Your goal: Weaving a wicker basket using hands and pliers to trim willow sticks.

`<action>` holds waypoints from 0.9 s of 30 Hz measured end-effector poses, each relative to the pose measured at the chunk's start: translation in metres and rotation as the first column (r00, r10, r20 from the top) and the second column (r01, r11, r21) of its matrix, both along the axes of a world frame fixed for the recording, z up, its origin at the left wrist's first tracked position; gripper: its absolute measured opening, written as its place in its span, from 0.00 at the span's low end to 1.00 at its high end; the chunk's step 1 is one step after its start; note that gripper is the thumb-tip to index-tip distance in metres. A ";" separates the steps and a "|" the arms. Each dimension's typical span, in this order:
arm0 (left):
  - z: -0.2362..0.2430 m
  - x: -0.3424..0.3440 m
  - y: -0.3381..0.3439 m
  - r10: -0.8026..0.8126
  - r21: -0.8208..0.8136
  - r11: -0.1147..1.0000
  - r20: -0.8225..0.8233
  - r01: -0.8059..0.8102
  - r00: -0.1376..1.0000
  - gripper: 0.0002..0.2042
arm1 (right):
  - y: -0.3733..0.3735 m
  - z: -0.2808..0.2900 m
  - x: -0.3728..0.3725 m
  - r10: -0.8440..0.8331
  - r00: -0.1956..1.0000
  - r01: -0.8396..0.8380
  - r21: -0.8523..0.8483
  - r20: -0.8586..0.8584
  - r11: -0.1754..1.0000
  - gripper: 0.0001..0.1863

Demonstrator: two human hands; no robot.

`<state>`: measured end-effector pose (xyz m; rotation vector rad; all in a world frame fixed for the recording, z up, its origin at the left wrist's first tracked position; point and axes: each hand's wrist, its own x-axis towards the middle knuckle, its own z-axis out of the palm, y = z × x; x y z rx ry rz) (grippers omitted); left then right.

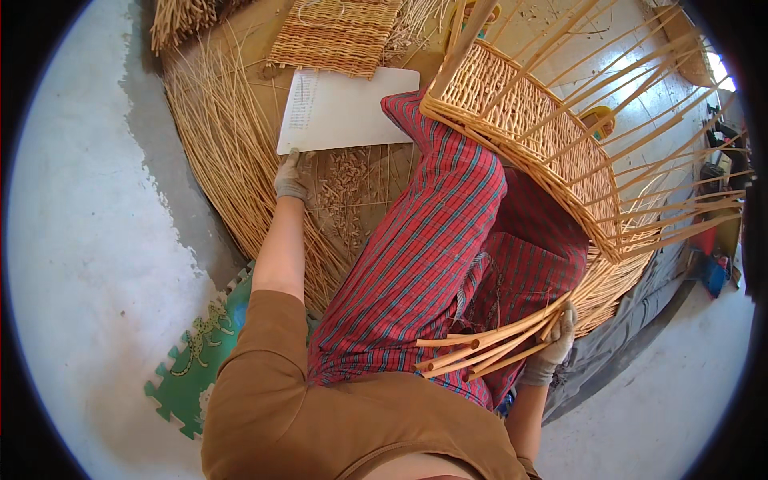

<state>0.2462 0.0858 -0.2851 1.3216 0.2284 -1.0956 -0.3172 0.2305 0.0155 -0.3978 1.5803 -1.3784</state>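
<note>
At the near left corner of a white board with rows of writing, the gloved fingers of my left hand are closed on its edge. My right hand, also gloved, is wrapped round a bundle of wicker rods, whose cut ends point left across my lap. Beyond my right knee, a partly woven wicker basket rests tilted, its long upright stakes fanning out to the right. My checked red trousers lie between the two hands.
Long loose wicker rods lie along the left. Past the board is a flat woven wicker panel. Wood chips litter the brown surface. More rods lie beneath the basket. A green foam mat sits at lower left.
</note>
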 end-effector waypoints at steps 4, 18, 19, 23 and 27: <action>0.011 0.001 -0.018 -0.177 -0.025 0.984 0.036 0.178 0.984 0.13 | 0.002 -0.002 0.003 0.018 0.999 -0.016 -0.049 0.036 0.999 0.16; 0.117 0.008 0.024 -0.071 0.002 0.997 0.150 0.072 0.986 0.13 | 0.013 -0.010 0.003 0.129 0.981 -0.093 -0.232 0.144 0.968 0.21; 0.133 0.014 0.038 -0.028 -0.008 1.000 0.187 0.030 0.982 0.13 | 0.015 -0.010 0.004 0.102 0.982 -0.065 -0.225 0.159 0.972 0.20; 0.201 0.032 0.086 0.107 -0.147 0.987 0.313 -0.063 0.944 0.13 | 0.017 -0.007 0.013 0.109 0.977 -0.044 -0.330 0.181 0.943 0.19; 0.259 0.028 0.102 0.218 -0.497 0.861 0.166 -0.109 0.962 0.11 | 0.022 0.004 0.023 0.039 0.999 -0.044 -0.244 -0.024 0.969 0.24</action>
